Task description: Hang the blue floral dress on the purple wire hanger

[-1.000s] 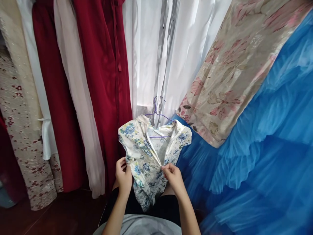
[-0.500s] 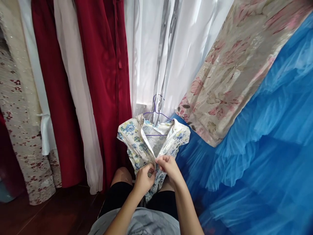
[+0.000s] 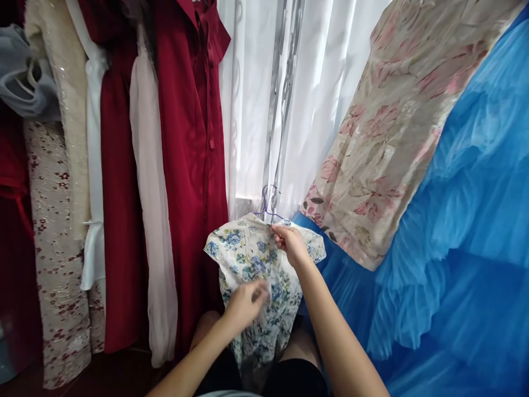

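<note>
A small white dress with blue flowers (image 3: 248,259) hangs on a thin purple wire hanger (image 3: 266,204) in front of me, over my knees. My right hand (image 3: 291,242) pinches the dress at its collar, just below the hanger's hook. Lower down, my left hand (image 3: 246,300) is closed on the front of the dress around mid-chest; it is blurred by motion. The front of the dress lies closed.
Long garments hang on the left: dark red dresses (image 3: 190,138), a pale pink one (image 3: 151,209), a sequinned beige one (image 3: 58,231). White curtains (image 3: 256,99) hang behind. A floral pink fabric (image 3: 384,143) and a blue tulle skirt (image 3: 463,248) fill the right.
The open front of the dress has been drawn shut. My right hand rose from the middle of the dress to the collar; my left hand moved in to the dress's middle. The view tilted up.
</note>
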Available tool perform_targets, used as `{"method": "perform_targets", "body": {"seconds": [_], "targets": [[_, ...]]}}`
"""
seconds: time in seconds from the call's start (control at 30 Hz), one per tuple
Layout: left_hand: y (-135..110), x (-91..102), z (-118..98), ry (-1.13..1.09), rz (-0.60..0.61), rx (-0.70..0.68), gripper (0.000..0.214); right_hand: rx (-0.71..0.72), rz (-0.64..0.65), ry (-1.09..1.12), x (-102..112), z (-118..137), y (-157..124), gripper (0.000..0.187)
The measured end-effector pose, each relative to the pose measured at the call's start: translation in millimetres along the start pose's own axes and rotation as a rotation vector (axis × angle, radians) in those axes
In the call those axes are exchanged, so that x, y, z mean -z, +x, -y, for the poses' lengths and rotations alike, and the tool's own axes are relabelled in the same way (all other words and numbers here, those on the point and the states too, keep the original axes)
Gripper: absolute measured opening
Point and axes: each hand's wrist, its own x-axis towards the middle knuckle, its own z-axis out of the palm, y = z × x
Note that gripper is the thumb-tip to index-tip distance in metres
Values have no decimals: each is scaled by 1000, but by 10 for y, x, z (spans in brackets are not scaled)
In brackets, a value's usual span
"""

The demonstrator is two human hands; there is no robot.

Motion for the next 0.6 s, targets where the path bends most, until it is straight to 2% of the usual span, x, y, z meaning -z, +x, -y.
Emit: {"method": "perform_targets", "body": {"seconds": [0.13, 0.2, 0.27, 0.33, 0.4, 0.5, 0.6], "targets": [[601, 474, -485, -101, -308, -208, 37, 19, -2, 14, -3, -3, -185, 25], [855, 621, -682, -57, -314, -316, 29, 70, -3, 0, 25, 15, -213, 25], [1003, 686, -801, 43, -262, -371, 21, 137, -8, -44, 64, 0, -196, 26], [1053, 693, -850, 138, -242, -401, 20, 179, -32, -97, 80, -80, -138, 28], [1061, 688, -853, 173, -291, -428, 18, 190, -60, -123, 56, -240, -70, 30], [1092, 775, -803, 115, -441, -425, 17, 172, -82, -116, -24, -577, -56, 28], [1194, 1029, -613, -61, -597, -324, 17, 112, -107, -100, -64, -874, -239, 28]]}}
